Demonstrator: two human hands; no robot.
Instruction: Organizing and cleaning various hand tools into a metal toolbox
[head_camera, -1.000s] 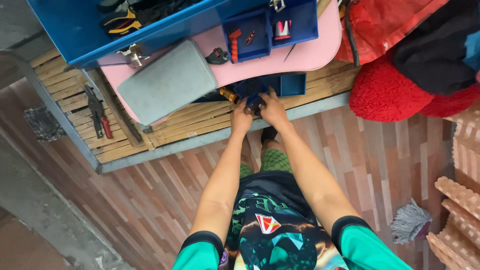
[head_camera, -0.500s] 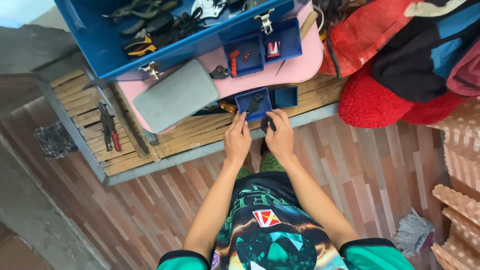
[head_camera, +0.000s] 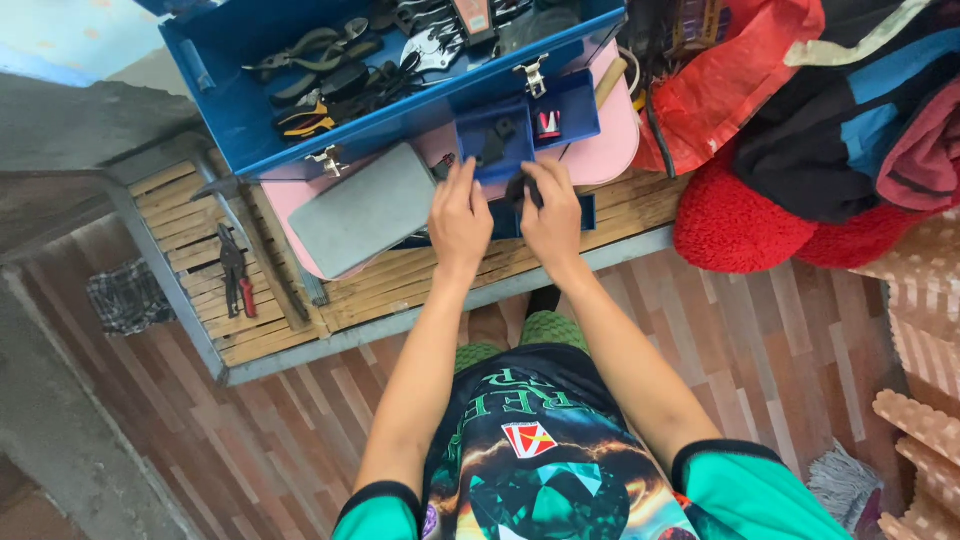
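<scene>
My left hand (head_camera: 458, 218) grips the lower left edge of a small blue tray (head_camera: 484, 148) that has a black metal part lying in it. The tray is held over the pink board (head_camera: 606, 150), just in front of the open blue toolbox (head_camera: 250, 110). My right hand (head_camera: 551, 215) is at the tray's lower right corner, with its fingers closed on a small black part (head_camera: 519, 189). A second small blue tray (head_camera: 572, 112) holding a red and white item sits right beside the held one.
Pliers and other hand tools fill the toolbox. A grey flat case (head_camera: 362, 210) lies on the pink board. Red-handled pliers (head_camera: 238, 282) lie on the bamboo-slat bench (head_camera: 190, 230). Another blue tray (head_camera: 588, 212) sits under my right hand. A red cushion (head_camera: 740, 232) and bags are on the right.
Both hands have moved away from the bench edge toward the toolbox, carrying the small blue tray up over the pink board. The right hand still holds the black part.
</scene>
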